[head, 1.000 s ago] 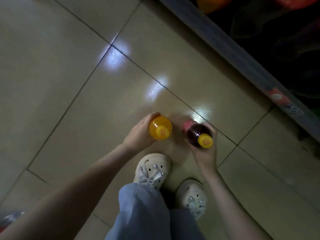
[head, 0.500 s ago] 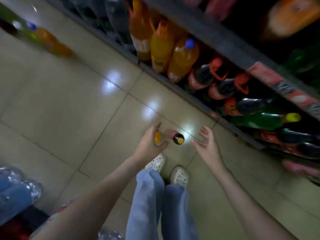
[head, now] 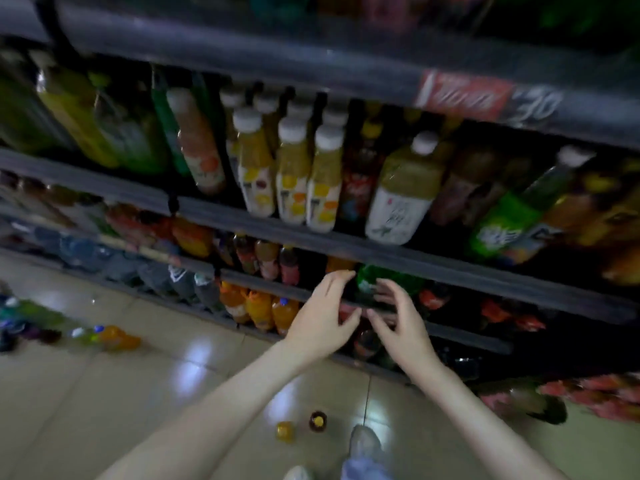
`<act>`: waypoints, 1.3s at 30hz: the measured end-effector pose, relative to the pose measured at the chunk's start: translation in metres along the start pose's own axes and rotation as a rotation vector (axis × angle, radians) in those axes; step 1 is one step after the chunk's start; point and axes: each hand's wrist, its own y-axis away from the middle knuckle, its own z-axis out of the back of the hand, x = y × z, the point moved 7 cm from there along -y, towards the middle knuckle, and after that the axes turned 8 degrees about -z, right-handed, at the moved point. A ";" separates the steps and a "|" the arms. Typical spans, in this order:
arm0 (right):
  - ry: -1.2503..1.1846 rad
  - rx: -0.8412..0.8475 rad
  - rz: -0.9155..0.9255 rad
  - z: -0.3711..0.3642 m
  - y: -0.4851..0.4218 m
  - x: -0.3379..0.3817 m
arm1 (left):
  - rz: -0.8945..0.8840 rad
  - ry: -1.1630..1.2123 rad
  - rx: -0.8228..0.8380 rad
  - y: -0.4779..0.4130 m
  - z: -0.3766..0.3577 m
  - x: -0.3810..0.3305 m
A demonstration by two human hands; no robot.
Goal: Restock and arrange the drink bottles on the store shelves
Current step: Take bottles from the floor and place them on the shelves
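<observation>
Orange drink bottle [head: 285,432], dark yellow-capped bottle [head: 318,420]: stood on floor, well below shelf [head: 485,277]. Judged rigid, smooth, fairly heavy; best gripped around body. Left hand [head: 322,327], right hand [head: 403,329]: fingers spread, nothing held.

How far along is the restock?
Done: juice shelf looks mostly stocked. In hand: nothing; left hand and right hand hover, open, at a shelved green bottle. Left: orange bottle and dark bottle stand on the floor; more bottles lie further left.
</observation>
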 end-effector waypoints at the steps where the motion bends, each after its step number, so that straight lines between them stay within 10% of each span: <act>1: 0.013 -0.025 0.019 0.020 -0.003 0.005 | -0.046 -0.056 -0.032 -0.015 0.001 -0.017; 17: 0.128 -0.070 0.103 0.159 -0.054 0.029 | 0.041 -0.180 -0.524 -0.178 0.025 -0.096; 27: 0.186 0.209 0.209 0.104 -0.092 0.049 | -0.172 -0.178 -0.398 -0.113 0.025 -0.105; 39: -0.091 0.073 0.365 0.090 -0.037 0.132 | -0.268 0.000 -0.478 -0.058 0.114 -0.144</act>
